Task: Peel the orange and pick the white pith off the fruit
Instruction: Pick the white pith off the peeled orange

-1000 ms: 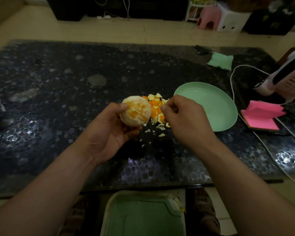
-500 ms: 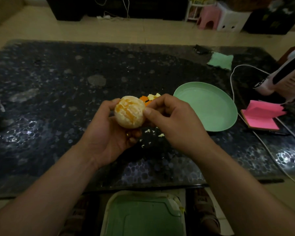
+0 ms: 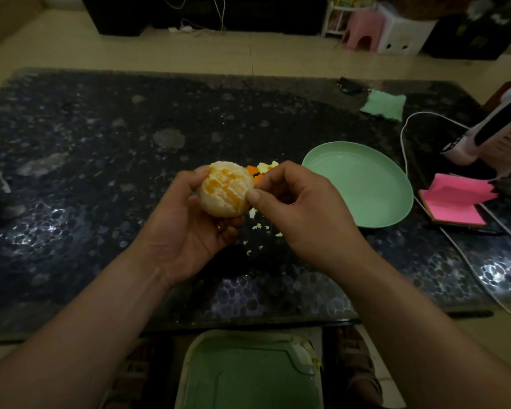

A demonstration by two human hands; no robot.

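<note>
So the mostly peeled orange (image 3: 226, 191) sits in the left grip (image 3: 189, 231), fingers curled round it, held over the middle of the table (image 3: 101, 143) toward the near edge. The right grip (image 3: 304, 214) is narrow, thumb and forefinger pinched right on the orange's right side. Peel scraps (image 3: 263, 168) lie just behind, green plate (image 3: 360, 184) toward the right edge.

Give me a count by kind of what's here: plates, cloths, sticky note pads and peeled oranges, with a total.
Plates: 1, the green plate
Cloths: 1, the green cloth
Sticky note pads: 1, the pink pad
Peeled oranges: 1, the orange held in the left hand
Total: 4
</note>
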